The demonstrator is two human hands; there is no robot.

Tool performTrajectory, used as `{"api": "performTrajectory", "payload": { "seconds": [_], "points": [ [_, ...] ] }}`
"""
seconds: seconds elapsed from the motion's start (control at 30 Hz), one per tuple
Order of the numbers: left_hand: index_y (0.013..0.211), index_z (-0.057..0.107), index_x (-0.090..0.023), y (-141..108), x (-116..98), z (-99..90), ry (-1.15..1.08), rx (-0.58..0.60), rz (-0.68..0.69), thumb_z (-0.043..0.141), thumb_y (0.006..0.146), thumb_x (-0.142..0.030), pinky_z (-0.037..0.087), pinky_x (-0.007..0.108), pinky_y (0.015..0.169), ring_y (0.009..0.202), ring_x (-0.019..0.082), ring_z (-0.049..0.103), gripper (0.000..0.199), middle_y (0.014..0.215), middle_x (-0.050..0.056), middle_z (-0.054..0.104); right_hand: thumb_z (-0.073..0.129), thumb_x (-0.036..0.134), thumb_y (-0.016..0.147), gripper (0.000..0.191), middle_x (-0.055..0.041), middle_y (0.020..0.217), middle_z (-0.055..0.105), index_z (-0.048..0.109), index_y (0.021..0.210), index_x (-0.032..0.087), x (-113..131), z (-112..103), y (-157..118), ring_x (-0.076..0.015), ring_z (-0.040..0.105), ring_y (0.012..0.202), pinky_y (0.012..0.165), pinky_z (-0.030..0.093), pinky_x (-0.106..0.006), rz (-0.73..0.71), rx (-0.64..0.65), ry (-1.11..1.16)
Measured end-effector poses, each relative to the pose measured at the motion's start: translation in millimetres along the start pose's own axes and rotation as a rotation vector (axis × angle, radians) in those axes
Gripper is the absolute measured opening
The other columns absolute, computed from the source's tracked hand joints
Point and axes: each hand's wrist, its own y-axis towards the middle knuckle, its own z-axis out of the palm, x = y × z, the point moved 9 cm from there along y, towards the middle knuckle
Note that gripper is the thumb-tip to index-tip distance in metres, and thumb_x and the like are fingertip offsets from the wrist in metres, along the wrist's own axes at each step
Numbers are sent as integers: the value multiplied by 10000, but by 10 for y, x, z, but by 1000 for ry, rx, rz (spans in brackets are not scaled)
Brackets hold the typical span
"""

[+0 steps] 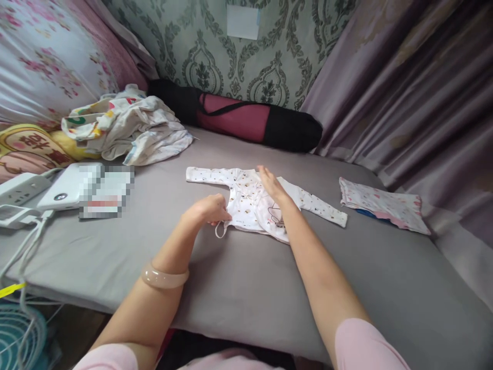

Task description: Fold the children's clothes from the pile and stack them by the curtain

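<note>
A white baby shirt (246,205) with small printed figures lies spread on the grey bed sheet, both sleeves stretched out sideways. At its lower left side, my left hand (215,208) pinches the fabric edge, and a thin white tie loop hangs beside the fingers. My right hand (271,184) rests on the upper middle of the shirt near the neckline, with fingers straight and together. My right forearm covers part of the shirt's right half.
A folded printed cloth (385,203) lies at right. A black and maroon roll bag (239,118) sits against the wall. To the left are a crumpled cloth (131,126), a white power bank (73,187), a power strip (23,187) and cables. A blue fan (21,336) stands below the bed edge.
</note>
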Motion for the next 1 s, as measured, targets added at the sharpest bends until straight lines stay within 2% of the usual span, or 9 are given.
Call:
{"api": "performTrajectory", "payload": {
  "seconds": [0.1,0.23,0.37,0.47,0.57,0.63,0.73,0.9,1.0],
  "points": [
    [487,510,-194,-28,-16,-9,0,8,1,585,674,-314,378,235,514,483,128,500,234,440,-2,535,353,379,1010,408,-109,1353,599,582,1268,161,-140,-383,-92,-173,555,1250,1030,433,-300,71,-138,156],
    [538,540,-192,-60,21,-58,-4,-12,-12,613,673,-361,366,240,515,503,136,513,228,469,-6,545,493,253,961,185,-87,1088,707,647,1003,160,-429,-567,-257,-122,695,871,744,543,-223,260,-133,279],
    [668,590,-187,-26,-9,-241,-94,-240,75,591,725,-477,360,241,528,561,141,525,296,586,1,592,496,174,953,151,-75,908,720,629,891,140,-638,-724,-337,-83,669,663,586,518,-173,338,-181,351],
    [761,629,-178,30,-232,-337,-174,-363,250,533,781,-494,386,245,578,648,148,544,332,696,20,632,480,147,947,162,-68,856,714,626,877,135,-844,-903,-350,-76,651,614,521,485,-150,361,-247,317],
    [796,673,-172,185,-561,-292,-150,-295,351,552,776,-446,401,251,607,684,153,558,300,741,27,651,486,136,929,162,-68,810,708,628,852,129,-1085,-1033,-374,-72,628,561,481,461,-142,406,-259,250],
    [778,688,-168,341,-750,-284,-126,-271,334,567,770,-413,392,251,586,658,151,553,273,715,22,644,483,139,923,170,-67,791,708,629,836,128,-1201,-1085,-393,-71,620,538,480,465,-146,421,-256,238],
    [749,695,-157,619,-924,-317,-142,-321,233,599,763,-354,383,246,566,623,146,554,220,657,15,623,478,153,921,182,-64,784,712,639,839,132,-1288,-1124,-411,-74,619,524,484,471,-155,421,-256,239],
    [634,665,-151,1009,-928,-203,-179,-353,2,640,732,-247,381,252,549,553,151,557,139,525,10,561,545,147,864,132,-43,739,714,670,819,146,-1370,-1120,-394,-86,627,536,488,442,-149,400,-257,199],
    [618,651,-159,1086,-938,-126,-184,-355,-19,670,694,-226,383,249,560,573,161,567,104,496,-3,537,587,140,824,98,-31,710,711,679,794,156,-1403,-1114,-370,-95,638,569,505,433,-145,379,-254,155]
  ]
}}
